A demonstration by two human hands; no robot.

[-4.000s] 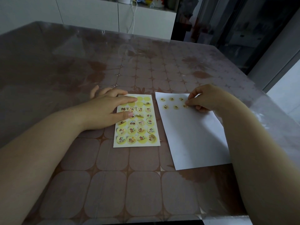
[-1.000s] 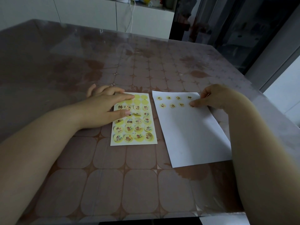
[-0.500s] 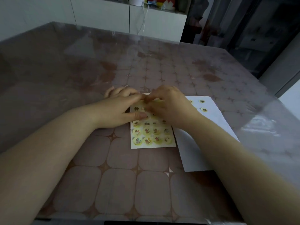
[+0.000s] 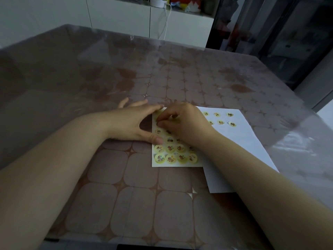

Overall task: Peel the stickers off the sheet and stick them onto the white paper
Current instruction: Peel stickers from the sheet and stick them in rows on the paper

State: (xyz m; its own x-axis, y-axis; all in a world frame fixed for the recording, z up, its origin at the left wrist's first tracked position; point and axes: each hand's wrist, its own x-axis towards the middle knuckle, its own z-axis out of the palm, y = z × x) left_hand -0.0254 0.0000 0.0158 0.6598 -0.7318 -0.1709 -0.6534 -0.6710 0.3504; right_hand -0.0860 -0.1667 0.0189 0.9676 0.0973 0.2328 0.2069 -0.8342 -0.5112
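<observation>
Your right hand (image 4: 183,123) is curled over the upper left of the sticker sheet (image 4: 155,164), thumb and forefinger pinching a sticker (image 4: 159,124) at its edge. Your left hand (image 4: 129,123) lies spread beside it with the fingers straight. Its forefinger tip is on the sheet's top-left corner and its thumb tip on the left edge, pressing it down. The sheet lies flat on the table (image 4: 108,177), with rows of yellow rounds showing below your right wrist. Right against it on the right is the white paper (image 4: 243,141), and I can't tell whether they overlap. Six stuck stickers (image 4: 217,114) show in two rows near its far end. Your right forearm crosses its near-left part.
</observation>
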